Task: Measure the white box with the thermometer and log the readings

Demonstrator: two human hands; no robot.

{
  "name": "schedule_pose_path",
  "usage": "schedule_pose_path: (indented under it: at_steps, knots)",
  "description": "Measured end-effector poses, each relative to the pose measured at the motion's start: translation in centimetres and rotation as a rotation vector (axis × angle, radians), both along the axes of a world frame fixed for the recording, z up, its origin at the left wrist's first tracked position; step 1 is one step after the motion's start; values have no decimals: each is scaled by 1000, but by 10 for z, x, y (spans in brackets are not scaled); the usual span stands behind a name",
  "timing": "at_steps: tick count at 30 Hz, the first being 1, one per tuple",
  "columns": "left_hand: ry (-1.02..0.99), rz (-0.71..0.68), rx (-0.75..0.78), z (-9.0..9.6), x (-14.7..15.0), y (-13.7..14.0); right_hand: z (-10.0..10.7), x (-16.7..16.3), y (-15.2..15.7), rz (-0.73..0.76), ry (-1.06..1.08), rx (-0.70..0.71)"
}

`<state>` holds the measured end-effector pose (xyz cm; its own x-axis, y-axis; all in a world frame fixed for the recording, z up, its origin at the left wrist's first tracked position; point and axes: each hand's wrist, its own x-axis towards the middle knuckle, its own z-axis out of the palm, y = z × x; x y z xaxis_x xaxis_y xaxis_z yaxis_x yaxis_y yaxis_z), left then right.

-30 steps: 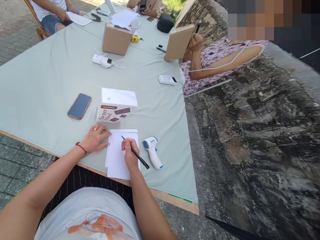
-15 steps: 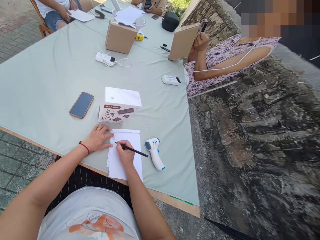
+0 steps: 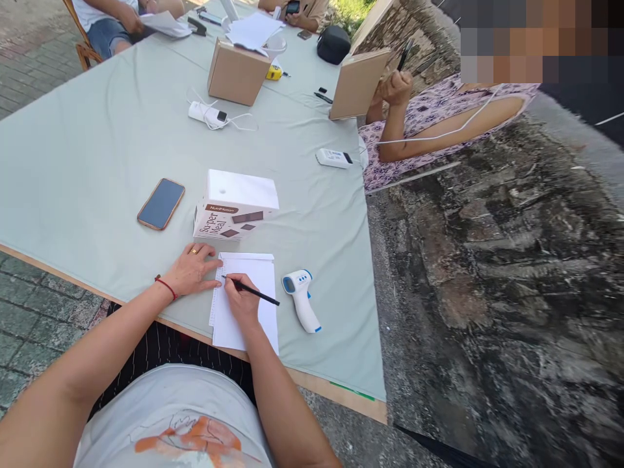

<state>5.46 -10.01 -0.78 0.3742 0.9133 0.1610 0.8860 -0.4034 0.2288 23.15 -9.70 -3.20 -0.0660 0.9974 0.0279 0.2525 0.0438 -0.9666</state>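
My right hand is closed around a black pen, its tip on the left part of a white sheet of paper. Along the sheet's left edge lies a clear ruler. With fingers spread, my left hand rests flat, its fingertips pressing on the ruler's upper part. Just beyond the paper stands a white carton with brown print. A white and blue infrared thermometer lies right of the paper. To the left of the carton is a phone with a dark screen.
Farther back are a white device with a cable, another white device, a cardboard box, a yellow tape measure and a black case. At right, a person's hand holds a black pen behind a cardboard panel.
My right hand has shifted slightly left with the pen, whose tip stays near the ruler. My left hand keeps its place. At the far left, another person's papers have been lifted and tilted.
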Motion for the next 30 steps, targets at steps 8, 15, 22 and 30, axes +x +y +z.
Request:
schedule_pose_path:
  at_steps: [8,15,22,30]
  knots:
    - [3,-1,1,0,0,0,-3,1,0,13,-11,4]
    - [-25,-1,-6,0,-1,0,-3,1,0,16,-27,11]
    - [7,-2,6,-2,-1,1,-1,0,0,6,-27,-1]
    - [-55,0,-7,0,-1,0,-3,0,0,-11,-14,-12]
